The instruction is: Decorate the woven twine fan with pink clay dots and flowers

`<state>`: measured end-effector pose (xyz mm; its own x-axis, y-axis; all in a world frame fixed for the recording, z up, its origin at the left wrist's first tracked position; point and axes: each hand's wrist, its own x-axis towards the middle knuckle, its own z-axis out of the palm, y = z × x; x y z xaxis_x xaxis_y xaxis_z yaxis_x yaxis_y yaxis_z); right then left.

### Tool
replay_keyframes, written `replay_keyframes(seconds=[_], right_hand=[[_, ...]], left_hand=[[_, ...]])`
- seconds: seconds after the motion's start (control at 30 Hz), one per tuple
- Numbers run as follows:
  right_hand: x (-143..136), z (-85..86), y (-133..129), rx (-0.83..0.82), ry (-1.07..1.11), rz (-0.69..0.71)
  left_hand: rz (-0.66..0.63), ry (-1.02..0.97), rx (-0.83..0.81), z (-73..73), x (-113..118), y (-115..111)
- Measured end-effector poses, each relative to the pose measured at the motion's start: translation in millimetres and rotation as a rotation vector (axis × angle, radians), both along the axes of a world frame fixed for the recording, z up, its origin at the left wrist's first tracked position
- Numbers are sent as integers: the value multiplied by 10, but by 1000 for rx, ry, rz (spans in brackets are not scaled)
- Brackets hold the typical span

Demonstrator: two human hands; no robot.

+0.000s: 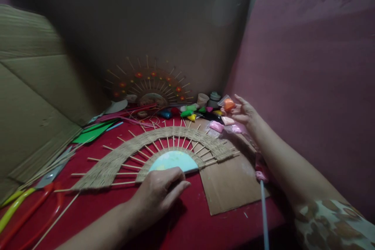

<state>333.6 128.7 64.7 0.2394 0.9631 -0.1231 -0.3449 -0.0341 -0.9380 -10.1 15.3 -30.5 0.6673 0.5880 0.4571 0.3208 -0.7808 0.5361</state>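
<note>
Head view: right hand pinches an orange packet near pink packets.
Left hand curled, grip unclear, at the woven fan on red cloth; leaning there might bend thin sticks.

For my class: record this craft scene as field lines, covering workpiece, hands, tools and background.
Workpiece: woven fan with sticks, blue-green centre
Left hand: curled at the fan's near edge; grip unclear
Right hand: raised, holding orange packet
Support: red surface, cardboard sheet at right
Tools: scissors, red and yellow handles
Background: flower-decorated fan, dark wall
</note>
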Motion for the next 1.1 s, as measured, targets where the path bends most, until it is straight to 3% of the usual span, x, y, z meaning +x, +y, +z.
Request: replay_keyframes(seconds=[0.1, 0.2, 0.37, 0.4, 0.53, 0.8, 1.1], right_hand=[[-99, -13, -45, -9, 1, 6], [-357, -31, -186, -17, -27, 116], [-1044, -161, -634, 52, -69, 414], [-1168, -198, -729, 115, -129, 530], [-1487, -326, -1004, 245, -301, 729], [-1582, -439, -1141, 235, -403, 801], [-1512, -470, -1125, 381, -646, 791]], left_hand=[[-9, -10, -26, 6, 4, -10], [9, -52, -115, 44, 14, -24], [141, -338, -595, 160, 21, 16], [160, -407, -681, 185, 18, 32], [187, -540, -848, 273, 3, 69], [165, -461, -878, 353, 17, 30], [205, -371, -849, 262, -48, 46]])
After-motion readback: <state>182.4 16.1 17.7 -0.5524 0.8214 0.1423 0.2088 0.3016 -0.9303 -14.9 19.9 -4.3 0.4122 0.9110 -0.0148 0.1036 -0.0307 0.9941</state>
